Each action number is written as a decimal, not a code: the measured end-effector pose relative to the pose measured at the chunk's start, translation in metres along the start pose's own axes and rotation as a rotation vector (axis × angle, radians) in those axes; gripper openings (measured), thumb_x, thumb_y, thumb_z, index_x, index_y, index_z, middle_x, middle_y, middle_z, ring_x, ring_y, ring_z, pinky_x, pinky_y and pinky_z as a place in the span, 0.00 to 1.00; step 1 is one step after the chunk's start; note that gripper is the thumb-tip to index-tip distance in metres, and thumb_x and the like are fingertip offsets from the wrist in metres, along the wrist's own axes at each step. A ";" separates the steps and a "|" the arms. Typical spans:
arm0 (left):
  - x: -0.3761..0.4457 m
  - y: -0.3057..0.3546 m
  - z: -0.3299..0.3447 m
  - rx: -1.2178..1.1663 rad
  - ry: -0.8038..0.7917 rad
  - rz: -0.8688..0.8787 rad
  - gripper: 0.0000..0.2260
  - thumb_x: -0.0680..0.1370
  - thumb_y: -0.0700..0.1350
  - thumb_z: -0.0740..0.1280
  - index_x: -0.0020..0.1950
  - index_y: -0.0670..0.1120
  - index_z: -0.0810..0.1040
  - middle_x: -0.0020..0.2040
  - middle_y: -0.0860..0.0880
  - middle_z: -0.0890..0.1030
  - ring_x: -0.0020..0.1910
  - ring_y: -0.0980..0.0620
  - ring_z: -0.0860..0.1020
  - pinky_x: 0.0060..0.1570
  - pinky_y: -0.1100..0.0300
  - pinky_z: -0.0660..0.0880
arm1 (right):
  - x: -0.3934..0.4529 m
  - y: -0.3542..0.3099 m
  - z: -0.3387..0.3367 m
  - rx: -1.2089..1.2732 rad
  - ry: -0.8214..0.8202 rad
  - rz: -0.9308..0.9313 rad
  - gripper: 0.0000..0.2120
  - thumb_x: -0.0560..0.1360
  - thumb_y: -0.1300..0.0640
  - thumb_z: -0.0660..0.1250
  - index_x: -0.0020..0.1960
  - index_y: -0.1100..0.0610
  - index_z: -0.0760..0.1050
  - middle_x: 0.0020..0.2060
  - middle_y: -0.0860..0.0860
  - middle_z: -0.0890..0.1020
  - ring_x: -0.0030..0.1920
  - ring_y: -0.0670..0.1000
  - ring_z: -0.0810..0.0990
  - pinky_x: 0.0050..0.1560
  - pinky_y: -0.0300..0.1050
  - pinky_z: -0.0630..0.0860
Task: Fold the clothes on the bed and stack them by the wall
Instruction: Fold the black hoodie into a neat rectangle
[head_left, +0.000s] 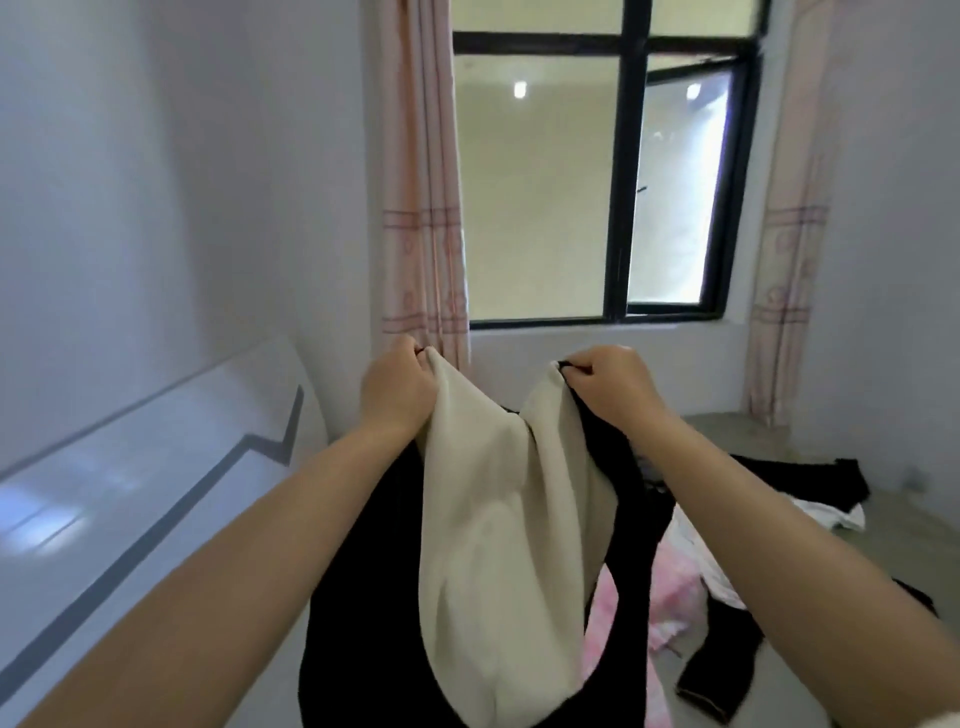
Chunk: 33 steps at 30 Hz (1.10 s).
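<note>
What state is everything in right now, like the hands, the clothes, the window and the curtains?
Left hand: pinching the garment's top edge.
Right hand: pinching the other top corner.
Black-and-cream garment: held up, hanging unfolded.
Clothes on the bed: loose, unfolded.
Window: right pane open.
Curtains: drawn aside.

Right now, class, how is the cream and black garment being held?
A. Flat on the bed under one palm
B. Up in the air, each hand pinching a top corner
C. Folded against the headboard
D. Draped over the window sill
B: the left hand and right hand each pinch a top corner of the garment, which hangs down between them, in front of the window.
</note>
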<state>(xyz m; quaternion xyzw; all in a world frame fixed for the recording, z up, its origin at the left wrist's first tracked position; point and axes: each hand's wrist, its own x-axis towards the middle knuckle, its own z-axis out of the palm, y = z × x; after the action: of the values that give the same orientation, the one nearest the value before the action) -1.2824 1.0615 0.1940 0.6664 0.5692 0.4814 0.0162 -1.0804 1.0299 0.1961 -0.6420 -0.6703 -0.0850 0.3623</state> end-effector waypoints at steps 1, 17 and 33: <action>0.006 0.012 -0.006 0.004 0.048 0.049 0.09 0.79 0.40 0.56 0.49 0.36 0.72 0.50 0.36 0.77 0.46 0.40 0.73 0.39 0.57 0.59 | 0.007 -0.006 -0.013 -0.015 0.050 -0.019 0.12 0.76 0.59 0.59 0.47 0.62 0.80 0.45 0.58 0.82 0.49 0.59 0.77 0.49 0.47 0.70; -0.075 0.021 -0.050 0.348 0.188 0.682 0.12 0.59 0.31 0.78 0.29 0.36 0.74 0.24 0.40 0.70 0.19 0.44 0.69 0.17 0.62 0.65 | -0.079 -0.030 -0.019 -0.311 0.578 -0.363 0.08 0.59 0.66 0.73 0.26 0.58 0.77 0.22 0.51 0.75 0.24 0.53 0.74 0.42 0.46 0.59; -0.008 -0.058 0.044 0.694 -0.166 0.630 0.15 0.47 0.25 0.75 0.23 0.36 0.72 0.24 0.40 0.71 0.19 0.47 0.72 0.21 0.68 0.64 | 0.003 0.001 0.109 -0.235 0.283 -0.288 0.09 0.56 0.70 0.72 0.23 0.60 0.75 0.21 0.54 0.74 0.23 0.55 0.74 0.40 0.44 0.61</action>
<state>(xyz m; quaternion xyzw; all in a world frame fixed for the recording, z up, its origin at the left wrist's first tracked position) -1.2955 1.0989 0.1322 0.8088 0.4635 0.1892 -0.3086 -1.1200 1.0951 0.1190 -0.5593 -0.6829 -0.3025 0.3596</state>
